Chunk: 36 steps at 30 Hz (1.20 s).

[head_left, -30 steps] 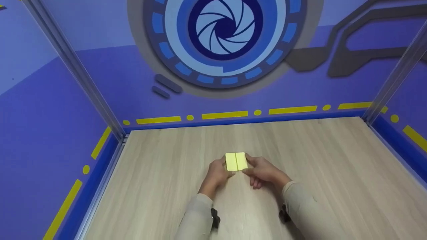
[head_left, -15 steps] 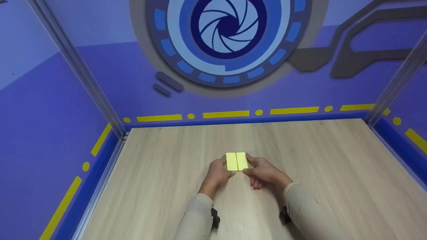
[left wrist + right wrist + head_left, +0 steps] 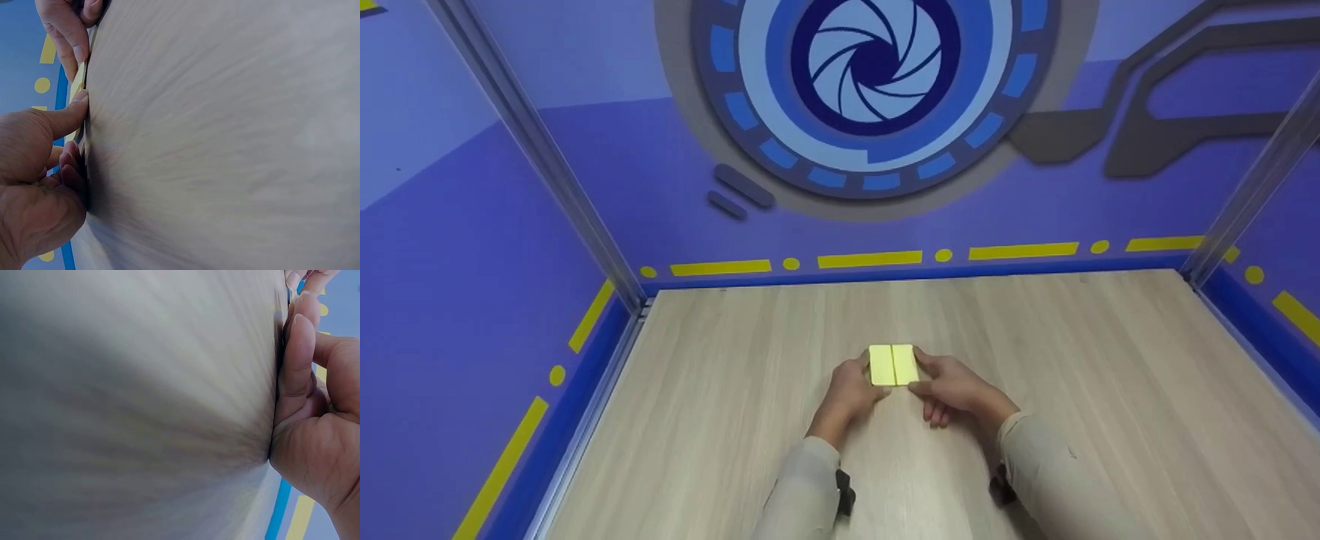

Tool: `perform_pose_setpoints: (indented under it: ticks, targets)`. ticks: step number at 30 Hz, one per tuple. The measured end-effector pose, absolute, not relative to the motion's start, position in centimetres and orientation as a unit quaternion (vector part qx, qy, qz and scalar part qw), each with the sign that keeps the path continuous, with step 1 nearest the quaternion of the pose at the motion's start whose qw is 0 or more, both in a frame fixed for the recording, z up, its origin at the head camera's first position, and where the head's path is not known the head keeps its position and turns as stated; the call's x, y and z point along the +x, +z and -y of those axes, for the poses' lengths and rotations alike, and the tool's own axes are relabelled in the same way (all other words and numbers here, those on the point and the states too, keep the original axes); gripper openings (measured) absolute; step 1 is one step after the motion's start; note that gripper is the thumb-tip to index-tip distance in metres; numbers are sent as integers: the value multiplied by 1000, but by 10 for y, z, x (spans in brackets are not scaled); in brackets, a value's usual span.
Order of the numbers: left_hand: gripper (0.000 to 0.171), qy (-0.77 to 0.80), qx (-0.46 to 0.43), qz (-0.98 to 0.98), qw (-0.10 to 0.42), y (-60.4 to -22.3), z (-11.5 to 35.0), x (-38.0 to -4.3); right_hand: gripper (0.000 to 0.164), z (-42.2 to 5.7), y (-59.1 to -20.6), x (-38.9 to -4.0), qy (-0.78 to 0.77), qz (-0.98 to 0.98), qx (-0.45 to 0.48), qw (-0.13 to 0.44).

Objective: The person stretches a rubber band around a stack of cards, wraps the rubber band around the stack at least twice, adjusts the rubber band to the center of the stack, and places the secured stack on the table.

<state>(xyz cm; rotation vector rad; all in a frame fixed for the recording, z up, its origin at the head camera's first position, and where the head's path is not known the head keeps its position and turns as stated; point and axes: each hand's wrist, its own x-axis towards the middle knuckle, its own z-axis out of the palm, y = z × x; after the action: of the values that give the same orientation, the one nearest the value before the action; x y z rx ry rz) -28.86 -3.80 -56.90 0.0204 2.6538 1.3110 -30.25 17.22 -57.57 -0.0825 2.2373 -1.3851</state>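
Two flat, pale yellow rectangles lie edge to edge near the middle of the wooden table, a thin dark seam between them. In the head view my left hand [image 3: 851, 388] pinches the left yellow rectangle [image 3: 881, 365], thumb at its near edge and fingers along its outer side. The right yellow rectangle [image 3: 904, 364] is pinched by my right hand [image 3: 958, 381], with the other fingers curled underneath. From the left wrist, the thumb [image 3: 70, 115] shows on a thin yellow edge, low against the tabletop. My right hand hides most of the yellow in the right wrist view.
The wooden table [image 3: 720, 420] is bounded by a blue-purple back wall [image 3: 607, 180] and side walls, with metal posts [image 3: 540, 157] at the corners. Yellow dashes and dots run along the walls' lower edges. Dark wrist-worn devices [image 3: 845, 493] sit beneath both sleeves.
The head view has shifted very slightly. Both hands keep the same hold, and the yellow rectangles stay side by side on the table.
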Motion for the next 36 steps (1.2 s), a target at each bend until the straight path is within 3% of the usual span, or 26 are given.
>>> perform_pose_setpoints:
  ticks: [8, 15, 27, 36]
  targets:
    - [61, 432, 19, -898, 81, -571, 39, -290, 88, -172, -575, -302, -518, -815, -37, 258]
    - [73, 445, 31, -891, 85, -571, 38, -291, 87, -173, -575, -300, -523, -812, -36, 258]
    - [78, 445, 15, -892, 85, -575, 32, -291, 86, -179, -579, -302, -524, -810, -36, 259]
    - [71, 449, 20, -891, 69, -580, 36, -282, 87, -185, -582, -292, -544, -794, -60, 265]
